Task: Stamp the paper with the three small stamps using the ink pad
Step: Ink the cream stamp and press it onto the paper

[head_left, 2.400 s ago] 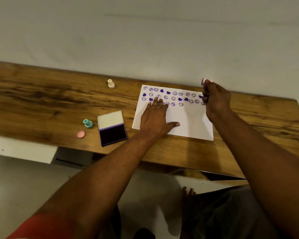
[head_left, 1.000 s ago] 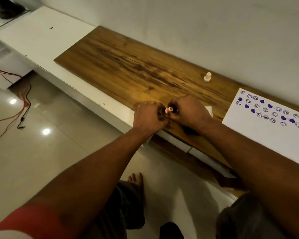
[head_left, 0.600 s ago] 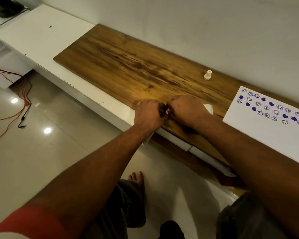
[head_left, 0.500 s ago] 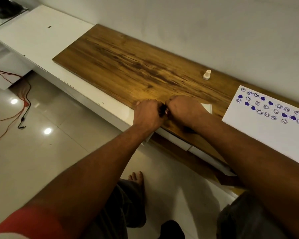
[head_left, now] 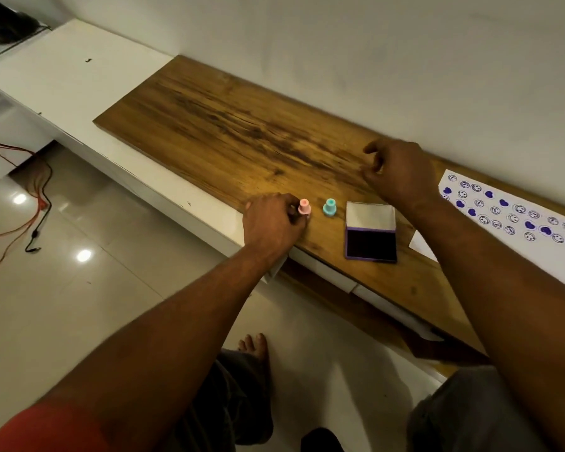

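The pink stamp [head_left: 304,208] stands upright near the front edge of the wooden table [head_left: 229,135]. My left hand [head_left: 271,221] is curled against it, fingers pinching its lower part. The teal stamp [head_left: 329,207] stands upright just right of it, untouched. Further right lies the open ink pad [head_left: 371,244], dark pad toward me and pale lid behind. My right hand [head_left: 400,172] hovers behind the pad with fingers apart, holding nothing. The white paper [head_left: 516,220], with rows of purple faces and hearts, lies at the far right, partly under my right forearm. The third stamp is hidden.
A wall runs right behind the table. A white cabinet top [head_left: 72,83] adjoins the table's left end. Red and black cables [head_left: 35,223] lie on the tiled floor at left. My bare foot [head_left: 253,347] is below the table's front edge.
My hands, which were joined around the pink stamp at the table's front edge, have parted. The pink stamp now stands on the table, and my right hand has risen back and to the right.
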Motion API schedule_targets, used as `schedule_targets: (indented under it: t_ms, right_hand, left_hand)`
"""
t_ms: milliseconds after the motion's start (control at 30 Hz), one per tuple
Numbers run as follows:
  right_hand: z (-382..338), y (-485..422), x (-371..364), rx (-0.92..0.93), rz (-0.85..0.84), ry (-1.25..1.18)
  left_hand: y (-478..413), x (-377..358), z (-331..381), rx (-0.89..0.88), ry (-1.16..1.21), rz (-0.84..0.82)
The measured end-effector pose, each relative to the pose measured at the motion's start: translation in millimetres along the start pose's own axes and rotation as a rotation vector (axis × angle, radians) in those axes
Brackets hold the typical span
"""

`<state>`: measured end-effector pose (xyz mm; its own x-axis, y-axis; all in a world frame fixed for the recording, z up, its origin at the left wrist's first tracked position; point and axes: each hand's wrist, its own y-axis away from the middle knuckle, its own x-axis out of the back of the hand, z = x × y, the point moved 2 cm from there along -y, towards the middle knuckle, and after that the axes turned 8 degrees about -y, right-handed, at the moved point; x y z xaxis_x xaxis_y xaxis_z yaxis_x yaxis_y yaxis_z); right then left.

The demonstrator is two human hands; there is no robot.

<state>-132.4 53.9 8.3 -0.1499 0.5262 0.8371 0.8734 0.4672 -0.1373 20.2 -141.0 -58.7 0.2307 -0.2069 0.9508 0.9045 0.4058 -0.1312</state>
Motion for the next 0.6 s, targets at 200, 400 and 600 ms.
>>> schedule_targets:
  t_ms: [200, 400, 600]
  right_hand:
    - [54, -18, -2, -0.138, 0.031, 0.09]
    - [59, -24, -16, -0.078, -0.078, 0.113]
    - [57, -22, -26, -0.063, -0.039, 0.073]
  left_hand:
    - [-9, -5, 4, 0.029, 0.017, 0.018]
    - [-16, -8, 6, 0.08, 0.066, -0.02]
    - [-18, -7, -1, 0.099, 0.053, -0.062]
